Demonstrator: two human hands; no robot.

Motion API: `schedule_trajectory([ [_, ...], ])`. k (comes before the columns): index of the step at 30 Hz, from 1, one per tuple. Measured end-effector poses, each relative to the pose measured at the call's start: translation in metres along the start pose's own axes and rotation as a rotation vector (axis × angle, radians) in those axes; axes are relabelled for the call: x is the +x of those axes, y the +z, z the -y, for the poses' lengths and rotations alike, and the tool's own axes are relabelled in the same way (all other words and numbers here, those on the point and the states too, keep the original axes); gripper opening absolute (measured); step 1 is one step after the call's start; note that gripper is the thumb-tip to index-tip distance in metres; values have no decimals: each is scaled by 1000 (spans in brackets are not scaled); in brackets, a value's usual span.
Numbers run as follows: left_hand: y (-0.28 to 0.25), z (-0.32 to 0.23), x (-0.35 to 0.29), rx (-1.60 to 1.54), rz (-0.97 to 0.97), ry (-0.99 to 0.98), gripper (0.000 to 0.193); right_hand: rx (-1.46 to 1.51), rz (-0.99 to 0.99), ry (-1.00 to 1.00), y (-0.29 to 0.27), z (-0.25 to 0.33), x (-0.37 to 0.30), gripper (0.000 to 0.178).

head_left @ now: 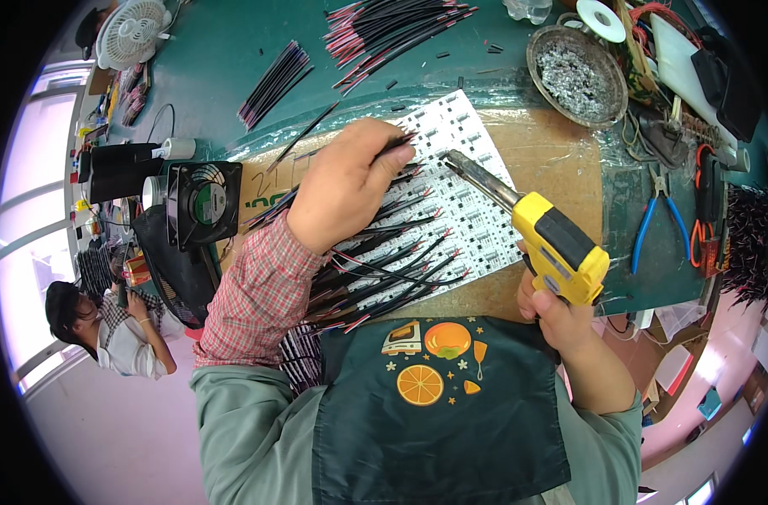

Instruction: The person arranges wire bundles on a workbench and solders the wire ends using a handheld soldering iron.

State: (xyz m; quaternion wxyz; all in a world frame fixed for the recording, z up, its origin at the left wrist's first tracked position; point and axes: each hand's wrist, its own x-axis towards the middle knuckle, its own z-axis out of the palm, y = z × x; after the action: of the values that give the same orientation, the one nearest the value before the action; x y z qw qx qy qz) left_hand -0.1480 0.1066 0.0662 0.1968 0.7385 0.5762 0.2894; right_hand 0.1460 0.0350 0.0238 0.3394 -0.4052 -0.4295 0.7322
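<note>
My left hand (350, 181) is closed, pinching a black wire (394, 143) whose end lies over the white circuit board panel (476, 223). In my right hand (555, 311) is a yellow and black soldering gun (561, 248), its metal tip angled up and left above the panel, a little right of the pinched wire end. Several black wires with red and white ends (401, 282) lie side by side across the panel's left part, below my left hand. The panel rests tilted on a brown cardboard sheet (565, 160). My left hand hides part of the wires.
Wire bundles (392, 34) lie at the back. A round metal bowl of grey scraps (576, 76) stands back right, and blue-handled pliers (660, 219) lie on the right. A small black fan (202, 204) stands on the left. Beyond it, another person (106, 328) sits.
</note>
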Motion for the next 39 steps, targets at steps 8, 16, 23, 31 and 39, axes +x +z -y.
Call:
schedule_trajectory([
  [8,-10,-32,-2,-35,-116,33,18,0,-18,40,-9,1,-12,71],
  [16,11,-18,-13,53,157,-150,22,-10,-17,27,-10,-2,-16,71],
  [23,15,-18,-11,80,113,-151,24,20,7,46,-16,0,-15,48],
  [31,16,-19,-4,121,263,-260,22,28,28,54,-19,0,-13,26],
  [39,21,-16,-1,65,238,-264,20,55,57,33,-16,2,-5,24],
])
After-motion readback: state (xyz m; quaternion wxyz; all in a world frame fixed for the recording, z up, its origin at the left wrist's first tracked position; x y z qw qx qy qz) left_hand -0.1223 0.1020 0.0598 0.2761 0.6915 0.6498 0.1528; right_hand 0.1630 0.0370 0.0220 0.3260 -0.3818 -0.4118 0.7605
